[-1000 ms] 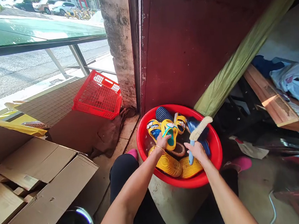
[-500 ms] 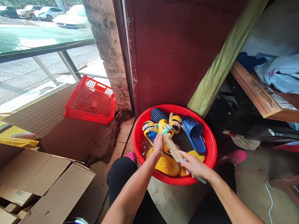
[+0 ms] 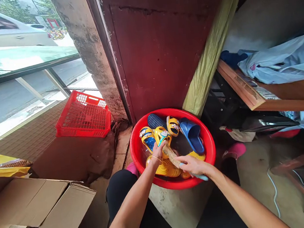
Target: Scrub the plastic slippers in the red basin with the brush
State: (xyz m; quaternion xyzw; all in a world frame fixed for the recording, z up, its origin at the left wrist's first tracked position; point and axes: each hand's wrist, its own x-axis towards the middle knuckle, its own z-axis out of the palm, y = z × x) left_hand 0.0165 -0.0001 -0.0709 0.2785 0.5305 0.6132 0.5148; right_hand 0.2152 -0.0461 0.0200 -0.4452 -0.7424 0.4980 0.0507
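Note:
A red basin (image 3: 210, 155) with dark water stands in front of me, several sandals and slippers in it. My left hand (image 3: 158, 150) is closed on a small yellow sandal (image 3: 161, 134) with a cartoon figure on its strap. In my right hand (image 3: 193, 165) is a scrubbing brush (image 3: 172, 155) with pale bristles and a light blue handle; its bristle end lies at the held sandal. Around them are two more small yellow sandals, one at the left (image 3: 147, 137) and one behind (image 3: 173, 125), a blue slipper (image 3: 193, 135), a dark blue slipper (image 3: 156, 121) and larger yellow slippers (image 3: 168, 168).
A red plastic crate (image 3: 83, 115) rests on brown cloth at the left, behind open cardboard boxes (image 3: 56, 209). The dark red panel (image 3: 159, 56) rises behind the basin. At the right are a wooden shelf (image 3: 274, 98) with bags and a cable (image 3: 274, 192) on the floor.
The camera view has turned, shifting the surroundings leftward. Both hands keep hold of the sandal and the brush, and the brush has shifted slightly against the sandal. A car now fills the window.

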